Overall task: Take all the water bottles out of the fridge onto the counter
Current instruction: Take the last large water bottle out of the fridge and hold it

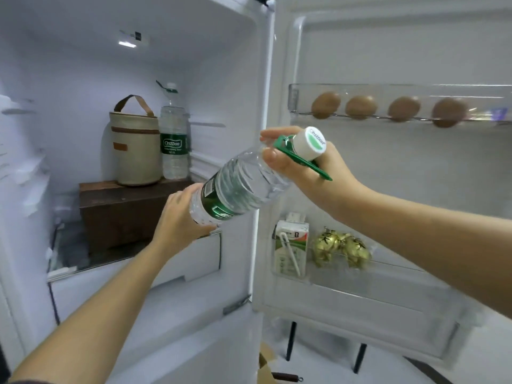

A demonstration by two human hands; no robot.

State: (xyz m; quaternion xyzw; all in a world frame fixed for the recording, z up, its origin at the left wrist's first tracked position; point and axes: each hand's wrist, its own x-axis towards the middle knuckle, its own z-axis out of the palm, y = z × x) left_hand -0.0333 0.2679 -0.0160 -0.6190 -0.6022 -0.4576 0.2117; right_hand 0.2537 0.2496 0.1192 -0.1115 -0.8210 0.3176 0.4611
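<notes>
**Water bottle held in both hands at the open fridge**

The fridge [83,65] stood open, and its lit white compartment filled the view from 8 to 12 o'clock. Its door [401,176] was swung wide on the 3 o'clock side. The door carried a clear upper door shelf [360,88] at 2 o'clock and a lower door shelf [374,289] at 4 o'clock.

Inside the compartment, at 9 o'clock, sat a dark brown box [122,209]. On top of it stood a beige insulated bag [135,151] with a brown handle. Just beside the bag, on its 3 o'clock side, a second Cestbon bottle [174,139] stood upright with its cap on.

The Cestbon water bottle [241,187] hung tilted in the air near the middle of the view, in front of the compartment's edge. Its base pointed to 8 o'clock and its white cap [310,144] to 2 o'clock.

The left hand [180,217] cupped the base from below, with its fingers curled round it. The right hand [299,167] pinched the neck between thumb and fingers just under the cap. The bottle's green carry loop [299,159] lay across that hand.

At the 9 o'clock end of the lower door shelf stood a small drink carton [291,250] with a straw on its front. Some gold foil-wrapped sweets [342,249] lay just beside it at its 3 o'clock. Four brown eggs [325,105] sat in a row in the upper door shelf.
</notes>
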